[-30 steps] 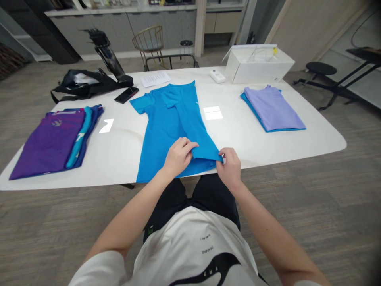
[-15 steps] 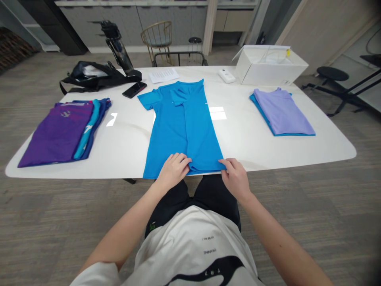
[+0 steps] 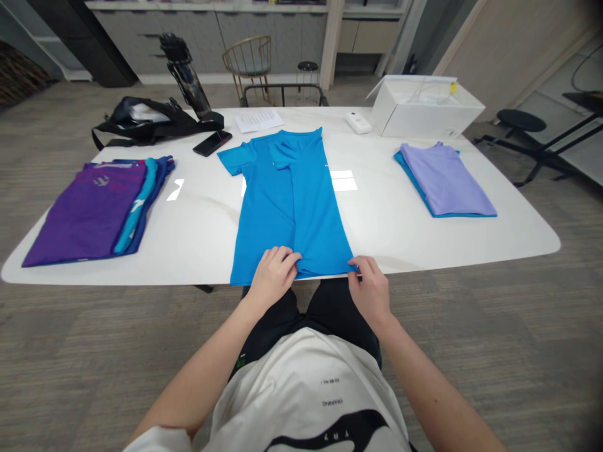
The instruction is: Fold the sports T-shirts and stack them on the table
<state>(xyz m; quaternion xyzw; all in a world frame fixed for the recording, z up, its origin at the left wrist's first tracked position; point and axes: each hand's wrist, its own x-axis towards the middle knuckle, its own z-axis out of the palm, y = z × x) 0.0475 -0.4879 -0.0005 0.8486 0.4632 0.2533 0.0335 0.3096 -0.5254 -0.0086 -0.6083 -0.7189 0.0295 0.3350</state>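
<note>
Apparently squaring the hem of a bright blue, short-sleeved cloth shirt (image 3: 266,213)

From my remote seat, I take the step in hand to be a side fold: the panel by the right fingers lies turned inward over the middle, its sleeve across the chest, well beyond both sets of fingers. I judge this fold nearly settled. The shirt lies flat, mostly ahead of the fingers, its hem at the near edge of the glossy white, round-cornered surface (image 3: 202,232). As I see it, the next move calls for levelling that hem and letting go gently, so the layers don't creep; the unfolded side, left of the left fingers, would then want the same treatment.

The left hand (image 3: 269,276) has its fingers curled and close together at the inner edge of the folded panel. They touch the cloth, but I cannot tell whether they pinch it. The right hand (image 3: 372,285) has thumb and forefinger drawn together on the outer hem corner, next to no gap between them.

Well left of the left fingers I have a purple-topped stack of folded garments (image 3: 89,213); well right of the right fingers, a lavender-topped folded stack (image 3: 445,179).
</note>
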